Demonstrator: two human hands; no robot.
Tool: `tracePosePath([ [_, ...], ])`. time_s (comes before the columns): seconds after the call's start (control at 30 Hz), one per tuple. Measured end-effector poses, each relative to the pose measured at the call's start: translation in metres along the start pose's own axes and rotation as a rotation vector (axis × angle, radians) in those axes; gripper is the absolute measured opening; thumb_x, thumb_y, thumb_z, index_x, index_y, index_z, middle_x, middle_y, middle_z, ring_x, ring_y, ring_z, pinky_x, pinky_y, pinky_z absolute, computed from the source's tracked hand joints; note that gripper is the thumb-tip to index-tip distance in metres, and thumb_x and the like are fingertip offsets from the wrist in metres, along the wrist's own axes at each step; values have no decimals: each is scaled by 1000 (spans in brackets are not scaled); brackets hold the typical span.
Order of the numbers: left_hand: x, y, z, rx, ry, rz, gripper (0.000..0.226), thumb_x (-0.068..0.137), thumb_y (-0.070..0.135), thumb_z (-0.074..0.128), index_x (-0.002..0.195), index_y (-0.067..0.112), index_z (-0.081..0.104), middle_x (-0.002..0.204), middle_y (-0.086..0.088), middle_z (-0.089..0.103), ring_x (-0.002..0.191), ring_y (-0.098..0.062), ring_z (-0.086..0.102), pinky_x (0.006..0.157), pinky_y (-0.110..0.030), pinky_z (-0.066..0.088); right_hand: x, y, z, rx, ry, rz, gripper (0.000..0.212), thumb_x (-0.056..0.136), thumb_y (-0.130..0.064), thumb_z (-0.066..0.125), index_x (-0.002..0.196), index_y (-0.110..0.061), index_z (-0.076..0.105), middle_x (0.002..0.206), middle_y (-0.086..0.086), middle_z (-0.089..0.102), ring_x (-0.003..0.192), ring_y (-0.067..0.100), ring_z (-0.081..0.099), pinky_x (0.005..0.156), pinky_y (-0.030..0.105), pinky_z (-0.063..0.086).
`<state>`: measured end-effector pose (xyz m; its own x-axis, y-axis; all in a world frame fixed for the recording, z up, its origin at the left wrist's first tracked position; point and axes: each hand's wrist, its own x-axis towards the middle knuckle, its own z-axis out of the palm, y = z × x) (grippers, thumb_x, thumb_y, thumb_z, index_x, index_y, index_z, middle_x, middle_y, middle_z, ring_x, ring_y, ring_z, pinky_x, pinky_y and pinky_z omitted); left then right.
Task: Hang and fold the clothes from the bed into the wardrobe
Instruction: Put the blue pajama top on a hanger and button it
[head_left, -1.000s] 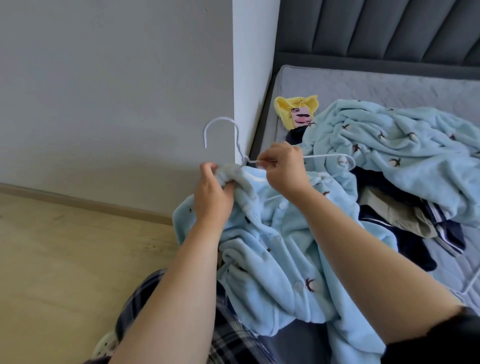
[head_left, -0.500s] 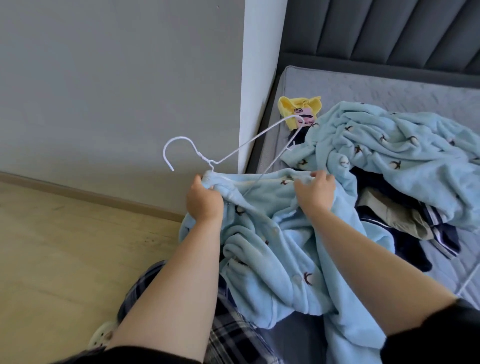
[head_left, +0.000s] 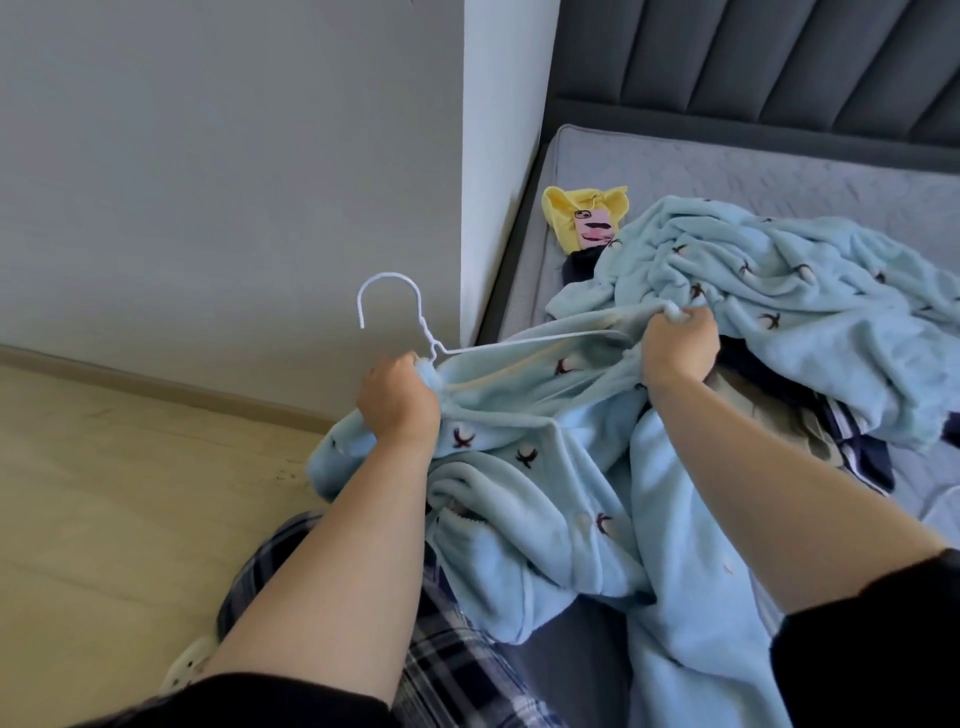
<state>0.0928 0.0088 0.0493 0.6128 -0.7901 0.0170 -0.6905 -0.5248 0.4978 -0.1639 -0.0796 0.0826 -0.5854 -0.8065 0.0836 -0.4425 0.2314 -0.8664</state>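
While the left hand (head_left: 400, 402) bunches the pale blue fleece top (head_left: 524, 467) just under the white hanger (head_left: 395, 312) hook, the right hand (head_left: 678, 348) pinches its far shoulder, stretching it over the bed (head_left: 727, 166) edge beside the clothes pile (head_left: 779, 291).

— What sort of place am I looking into?

— I see a home bedroom: a bed (head_left: 779, 171) with a grey quilted mattress and a dark padded headboard (head_left: 753, 57), loose clothes (head_left: 779, 291) heaped on it, plain grey walls (head_left: 208, 171), a pale wood floor (head_left: 104, 493) with a skirting board (head_left: 156, 382).
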Motion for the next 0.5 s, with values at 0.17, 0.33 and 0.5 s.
tracePosePath([
  [0.17,-12,8,6,63,22,194,21,90,4,45,103,10,61,114,-13,57,107,-32,52,84,-36,38,-52,-44,20,24,-224,-304,13,84,-21,48,95,-15,54,74,-7,54,72,16,53,64,26,38],
  [0.33,-16,1,-23,-145,76,244,16,88,1,44,98,7,54,106,-15,59,98,-35,54,81,-38,41,-119,-71,48,-121,-468,-723,13,79,-14,52,90,-8,57,90,9,57,86,28,49,71,34,39],
  [0.5,0,-19,-94,16,212,442,13,88,-1,41,97,4,49,98,-19,56,86,-38,55,63,-35,28,-147,-128,58,-180,-451,-800,30,86,-21,48,115,-16,53,112,9,56,110,33,45,94,40,30],
])
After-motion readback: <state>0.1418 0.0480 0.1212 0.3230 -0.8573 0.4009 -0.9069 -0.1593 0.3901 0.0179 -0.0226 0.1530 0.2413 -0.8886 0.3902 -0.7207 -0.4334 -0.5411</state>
